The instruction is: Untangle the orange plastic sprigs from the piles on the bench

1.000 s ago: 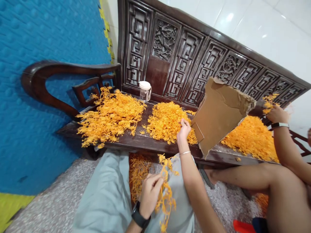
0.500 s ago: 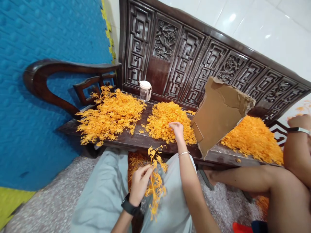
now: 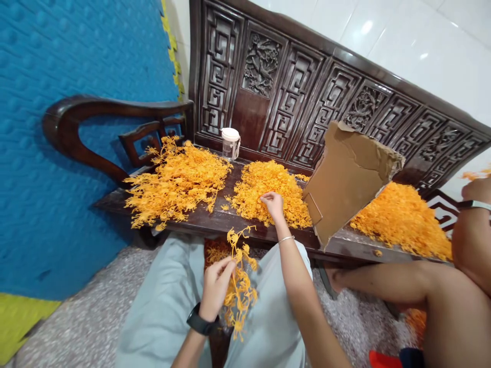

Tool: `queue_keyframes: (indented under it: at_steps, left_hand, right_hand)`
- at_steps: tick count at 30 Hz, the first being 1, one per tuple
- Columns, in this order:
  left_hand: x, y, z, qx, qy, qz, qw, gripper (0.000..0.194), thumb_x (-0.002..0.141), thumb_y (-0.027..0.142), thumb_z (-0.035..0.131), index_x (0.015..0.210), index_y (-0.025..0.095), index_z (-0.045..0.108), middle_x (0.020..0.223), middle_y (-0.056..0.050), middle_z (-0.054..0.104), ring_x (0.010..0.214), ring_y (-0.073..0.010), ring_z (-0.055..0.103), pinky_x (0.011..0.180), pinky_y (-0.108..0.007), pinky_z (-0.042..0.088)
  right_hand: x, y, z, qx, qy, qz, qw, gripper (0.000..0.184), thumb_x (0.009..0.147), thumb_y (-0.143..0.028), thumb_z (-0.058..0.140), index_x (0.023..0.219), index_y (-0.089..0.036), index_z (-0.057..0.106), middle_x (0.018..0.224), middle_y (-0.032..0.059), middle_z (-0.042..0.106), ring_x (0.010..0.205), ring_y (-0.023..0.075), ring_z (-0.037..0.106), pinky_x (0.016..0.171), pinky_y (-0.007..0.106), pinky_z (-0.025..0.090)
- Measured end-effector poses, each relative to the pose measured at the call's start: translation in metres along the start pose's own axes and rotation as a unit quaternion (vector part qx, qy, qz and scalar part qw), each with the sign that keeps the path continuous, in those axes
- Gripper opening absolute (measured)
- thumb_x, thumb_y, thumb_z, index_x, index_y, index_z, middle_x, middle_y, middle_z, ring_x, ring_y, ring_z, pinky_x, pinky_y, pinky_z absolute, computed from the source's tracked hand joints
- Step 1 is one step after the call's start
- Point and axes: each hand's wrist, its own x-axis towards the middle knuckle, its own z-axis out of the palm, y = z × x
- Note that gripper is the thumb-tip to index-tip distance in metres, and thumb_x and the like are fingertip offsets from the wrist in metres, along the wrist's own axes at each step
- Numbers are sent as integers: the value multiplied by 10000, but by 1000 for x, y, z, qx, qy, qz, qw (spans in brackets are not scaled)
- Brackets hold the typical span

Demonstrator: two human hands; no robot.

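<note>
My left hand (image 3: 218, 287), with a black watch on its wrist, pinches an orange plastic sprig (image 3: 241, 286) by its stem. The sprig hangs upright over my lap, with many small branching pieces along it. Over the middle pile of loose orange pieces (image 3: 264, 179) on the bench is my right hand (image 3: 273, 205), fingers pinched together. Whatever lies between those fingertips is too small to make out. To the left, a bigger heap of orange sprigs (image 3: 180, 179) spreads across the bench seat.
A cardboard piece (image 3: 345, 179) stands between the middle pile and another orange pile (image 3: 402, 220) on the right. A lidded clear cup (image 3: 230, 144) stands near the carved backrest (image 3: 253, 117). A co-worker's arm (image 3: 473, 240) and leg (image 3: 387, 281) are at right.
My right hand has shifted slightly left over the middle pile, its fingers still pinched. My left hand and the sprig have moved a little to the left.
</note>
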Motion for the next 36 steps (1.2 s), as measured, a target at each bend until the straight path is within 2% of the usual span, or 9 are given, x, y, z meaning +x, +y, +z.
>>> queue_keyframes:
  at_steps: [5,7,10,14,17,21,28,33,36]
  left_hand:
    - [3,2,-6,-2,4,-10,1000,326,710,364,427,447,188,347,442,45,325,427,-99,309,441,-233,250]
    - [4,3,-8,17,-2,0,1000,331,724,358,402,448,192,327,440,44,315,430,-104,319,450,-235,261]
    - [4,5,-13,134,8,62,989,328,743,320,382,448,191,323,442,32,346,476,-124,366,517,-252,293]
    - [4,9,-18,351,-9,178,919,290,764,235,393,482,180,432,485,8,489,541,-145,428,648,-303,299]
    - [4,10,-20,418,-30,199,886,290,780,188,376,505,181,469,526,-8,557,558,-155,469,660,-314,293]
    - [7,7,-22,452,-36,193,870,291,798,194,363,530,185,478,545,-3,574,578,-164,501,673,-312,293]
    - [9,1,-21,449,-33,179,875,278,813,209,351,568,182,480,587,-13,594,599,-173,512,660,-311,292]
    - [10,-4,-20,458,-25,175,871,282,809,217,347,577,181,504,573,-27,586,609,-181,519,667,-316,296]
    - [11,-5,-21,459,-30,170,872,284,819,227,344,588,182,503,584,-22,592,620,-179,523,673,-315,294]
  right_hand:
    - [-6,-5,-1,-83,71,-55,992,109,613,-234,604,670,-142,588,611,-6,538,590,112,482,620,230,365]
    - [-17,-15,-2,-45,41,-71,996,160,655,-295,587,687,-139,589,625,-2,540,585,106,475,589,215,359]
    - [-43,-36,-4,38,-118,-116,985,244,722,-376,532,703,-144,602,670,8,564,628,104,496,599,203,369]
    - [-76,-56,-1,10,-334,-187,924,308,779,-406,475,711,-157,643,736,21,586,726,115,518,683,219,379]
    - [-85,-55,3,-32,-421,-195,885,269,716,-407,563,762,-158,653,768,24,597,717,116,510,650,214,381]
    - [-81,-48,0,-57,-512,-155,843,272,650,-391,629,768,-146,638,718,11,603,633,94,497,569,188,367]
    - [-79,-57,-11,-1,-526,-113,843,242,649,-348,634,778,-147,596,672,-20,581,581,71,487,534,168,353]
    - [-80,-56,-8,22,-540,-100,836,239,674,-354,607,786,-145,580,729,-3,583,629,83,508,567,183,381]
    - [-79,-51,-3,28,-517,-110,848,216,688,-350,595,763,-149,572,716,-4,579,635,88,514,573,188,381]
